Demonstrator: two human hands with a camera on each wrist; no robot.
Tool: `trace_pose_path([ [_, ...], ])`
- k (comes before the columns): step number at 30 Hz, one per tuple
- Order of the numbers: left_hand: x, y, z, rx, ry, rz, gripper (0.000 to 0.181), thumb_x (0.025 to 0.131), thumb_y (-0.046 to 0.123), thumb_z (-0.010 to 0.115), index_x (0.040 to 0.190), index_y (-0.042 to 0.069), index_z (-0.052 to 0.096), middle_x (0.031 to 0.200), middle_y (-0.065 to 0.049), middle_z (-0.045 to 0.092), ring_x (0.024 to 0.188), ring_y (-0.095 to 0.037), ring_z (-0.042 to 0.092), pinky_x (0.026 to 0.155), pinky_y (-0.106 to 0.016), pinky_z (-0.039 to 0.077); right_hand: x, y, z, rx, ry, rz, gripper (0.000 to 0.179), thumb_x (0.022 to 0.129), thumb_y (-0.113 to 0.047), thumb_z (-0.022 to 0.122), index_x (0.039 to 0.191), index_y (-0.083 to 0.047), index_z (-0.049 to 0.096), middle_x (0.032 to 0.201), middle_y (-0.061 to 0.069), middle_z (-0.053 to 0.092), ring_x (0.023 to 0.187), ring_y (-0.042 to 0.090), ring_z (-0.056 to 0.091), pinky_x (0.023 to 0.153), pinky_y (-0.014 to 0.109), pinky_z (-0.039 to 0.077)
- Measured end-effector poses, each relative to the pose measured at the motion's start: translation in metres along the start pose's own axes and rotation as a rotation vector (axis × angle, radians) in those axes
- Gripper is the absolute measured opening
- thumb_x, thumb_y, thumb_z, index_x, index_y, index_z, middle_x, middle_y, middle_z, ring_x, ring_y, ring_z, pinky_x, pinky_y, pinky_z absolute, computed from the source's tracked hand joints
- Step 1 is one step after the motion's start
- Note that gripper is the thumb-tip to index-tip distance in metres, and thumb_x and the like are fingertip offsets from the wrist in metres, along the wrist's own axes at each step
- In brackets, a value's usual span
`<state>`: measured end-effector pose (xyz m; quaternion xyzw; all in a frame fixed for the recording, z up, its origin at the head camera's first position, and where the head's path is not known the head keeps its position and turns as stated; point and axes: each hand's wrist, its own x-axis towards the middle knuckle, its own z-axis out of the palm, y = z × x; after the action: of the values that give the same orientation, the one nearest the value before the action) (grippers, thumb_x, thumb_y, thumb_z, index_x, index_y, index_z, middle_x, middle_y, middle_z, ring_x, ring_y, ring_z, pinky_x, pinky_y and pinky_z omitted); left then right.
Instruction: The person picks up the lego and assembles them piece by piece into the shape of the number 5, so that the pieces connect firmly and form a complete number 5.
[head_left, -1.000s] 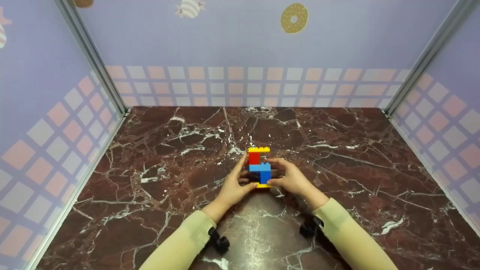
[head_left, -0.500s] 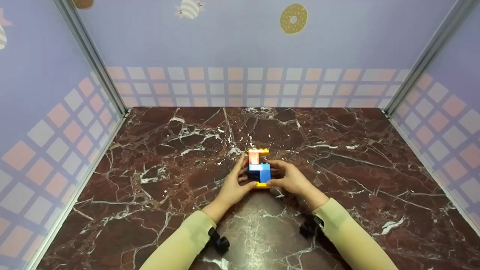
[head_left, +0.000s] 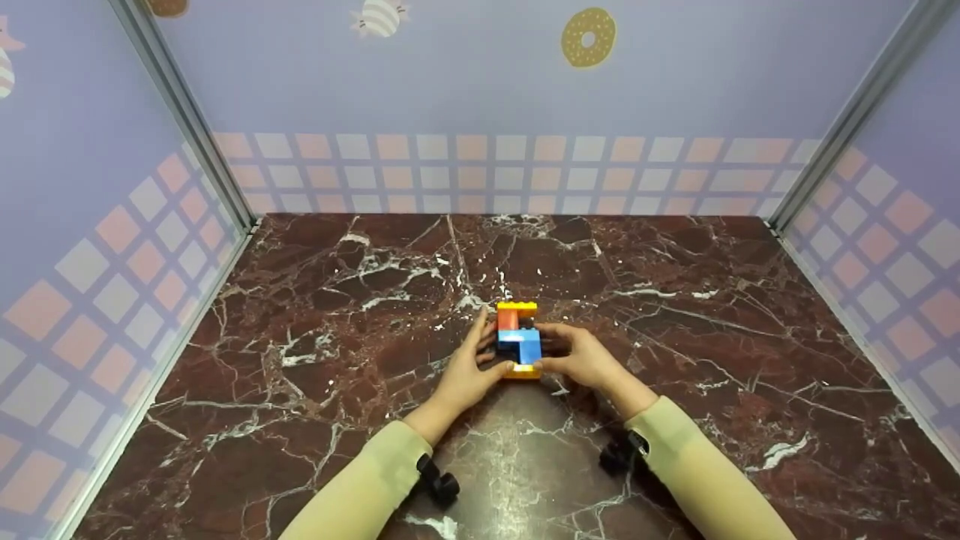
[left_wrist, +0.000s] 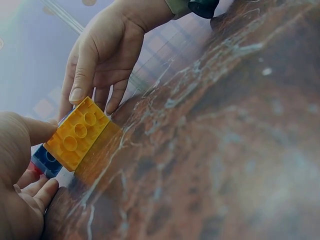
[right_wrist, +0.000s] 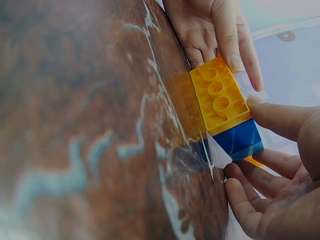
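Note:
A small stack of toy bricks lies between the two hands in the middle of the table. It has a yellow end brick nearest me, then a blue brick, a red brick and another yellow brick at the far end. My left hand holds the left side, thumb on the near yellow brick and fingers stretched along the stack. From the right, my right hand holds it between thumb and fingers. Both wrist views show the hollow underside of the near yellow brick, close to the table.
The dark red marbled table spreads all round the hands. Purple walls with a tile pattern enclose its back and sides. Black wrist devices sit at both sleeves.
The far yellow end of the stack has shifted slightly toward me and lower in the head view, and the stack has tilted a little. Both hands have stayed almost in place.

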<state>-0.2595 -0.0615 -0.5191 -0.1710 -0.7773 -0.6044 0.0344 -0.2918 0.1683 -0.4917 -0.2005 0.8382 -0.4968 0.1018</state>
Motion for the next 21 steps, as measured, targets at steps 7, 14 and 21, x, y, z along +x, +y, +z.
trace_pose_path([
  [7,-0.0005,0.0030,-0.0005,0.003,0.001,-0.010,0.094,0.091,0.004,0.075,0.162,-0.004,0.014,0.154,-0.037,0.042,0.139,-0.051,0.049,0.111,-0.055,0.050,-0.0011,0.0006,-0.0007,-0.007,-0.016,-0.027,0.060,0.091,-0.009,0.077,0.143,0.010,0.053,0.127,0.032,0.067,0.118,0.044,0.067,0.103,0.053,0.056],
  [14,0.0001,0.0020,0.0007,0.011,0.007,-0.004,0.092,0.090,0.001,0.075,0.161,-0.007,0.015,0.154,-0.037,0.042,0.138,-0.051,0.050,0.111,-0.054,0.050,-0.0019,-0.0006,-0.0008,-0.003,-0.019,-0.005,0.060,0.091,-0.009,0.077,0.144,0.007,0.054,0.126,0.030,0.069,0.118,0.042,0.067,0.103,0.052,0.055],
  [21,0.0008,0.0001,0.0011,0.001,0.007,-0.011,0.092,0.091,0.002,0.074,0.161,-0.007,0.015,0.154,-0.037,0.042,0.138,-0.051,0.049,0.112,-0.055,0.050,0.0000,0.0023,-0.0001,-0.013,-0.015,-0.020,0.059,0.091,-0.010,0.077,0.142,0.007,0.055,0.126,0.030,0.069,0.117,0.042,0.067,0.103,0.050,0.056],
])
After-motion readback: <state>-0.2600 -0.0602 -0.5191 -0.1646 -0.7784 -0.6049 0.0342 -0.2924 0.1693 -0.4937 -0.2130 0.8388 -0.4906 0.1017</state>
